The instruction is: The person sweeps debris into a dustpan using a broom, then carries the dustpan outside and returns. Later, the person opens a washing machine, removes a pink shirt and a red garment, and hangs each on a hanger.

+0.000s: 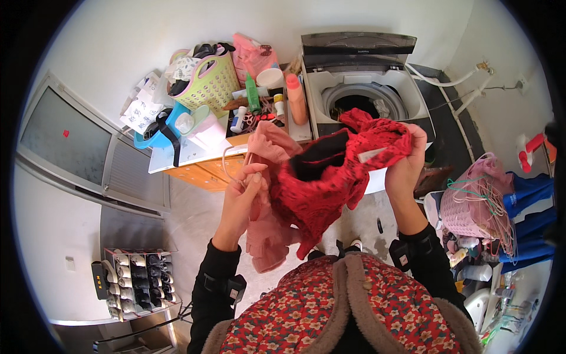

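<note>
White label [371, 154] inside the red garment [330, 177]; orange bottle [296, 97] and green bottle [252, 94] beside the washer [365, 76].

your left hand [240, 194] has its fingertips buried in the pink garment [266, 194], so you can't see how they grip. the red garment [336, 171] covers the palm of your right hand [405, 168] and hides the front rim of the washing machine [365, 82]. inside the drum, the items are too dark to tell. your floral jacket [348, 312] is cut off by the lower edge.
</note>
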The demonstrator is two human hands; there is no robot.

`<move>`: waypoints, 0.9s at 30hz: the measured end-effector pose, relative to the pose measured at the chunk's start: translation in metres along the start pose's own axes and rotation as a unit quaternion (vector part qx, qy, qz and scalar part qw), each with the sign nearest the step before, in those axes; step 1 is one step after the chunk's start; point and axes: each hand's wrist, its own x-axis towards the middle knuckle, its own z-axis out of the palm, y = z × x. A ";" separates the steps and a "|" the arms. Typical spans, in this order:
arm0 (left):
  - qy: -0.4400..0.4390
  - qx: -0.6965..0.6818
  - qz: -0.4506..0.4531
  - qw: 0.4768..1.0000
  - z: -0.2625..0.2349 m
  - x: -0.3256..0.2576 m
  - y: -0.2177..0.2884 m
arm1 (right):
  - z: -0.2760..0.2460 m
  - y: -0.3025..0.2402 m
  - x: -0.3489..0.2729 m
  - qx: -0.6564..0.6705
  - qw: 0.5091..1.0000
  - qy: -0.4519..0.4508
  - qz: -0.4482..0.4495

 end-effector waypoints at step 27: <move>-0.060 -0.125 -0.057 0.989 0.035 0.090 -0.052 | -0.076 -0.044 -0.041 -0.166 0.945 -0.152 -0.236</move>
